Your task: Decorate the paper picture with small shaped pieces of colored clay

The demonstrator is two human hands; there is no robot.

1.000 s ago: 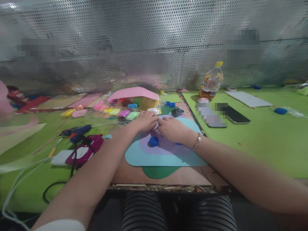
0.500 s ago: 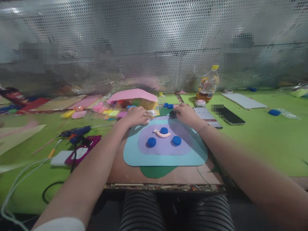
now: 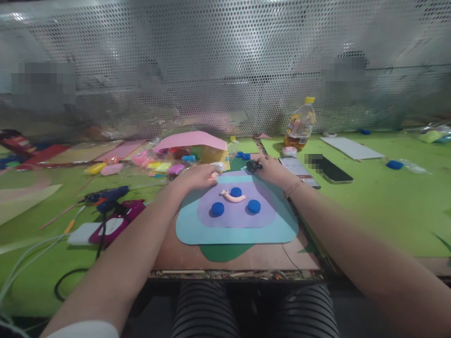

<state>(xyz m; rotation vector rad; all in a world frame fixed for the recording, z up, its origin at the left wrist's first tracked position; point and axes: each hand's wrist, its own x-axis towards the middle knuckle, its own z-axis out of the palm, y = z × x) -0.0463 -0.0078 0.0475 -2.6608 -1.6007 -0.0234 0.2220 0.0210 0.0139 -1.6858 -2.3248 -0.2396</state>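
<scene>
My left hand (image 3: 200, 177) is closed at the far left edge of a light blue rounded sheet (image 3: 190, 233), its fingers around a small whitish and pinkish thing (image 3: 217, 167) that I cannot name. Over by the far right edge, my right hand (image 3: 273, 170) grips a small black object (image 3: 252, 165), partly hidden by the fingers. A purple sheet (image 3: 236, 218) lies on the blue one. On it sit three blue discs (image 3: 217, 209) and a curved, pale, worm-like piece (image 3: 234, 197) with a small head. Green paper (image 3: 225, 252) shows from underneath.
Left of the sheets lie a glue gun (image 3: 109, 196), a magenta device (image 3: 132, 218) and cables. Colourful clay packets (image 3: 164, 166) lie beyond, by pink paper (image 3: 192, 140). Right are a drink bottle (image 3: 301, 124), two phones (image 3: 329, 169) and a white board (image 3: 352, 148). A perforated screen (image 3: 225, 61) stands behind.
The whole scene has shifted slightly left in view. My left hand has come a little nearer to me, uncovering a blue packet behind it. More of the black object shows at my right hand.
</scene>
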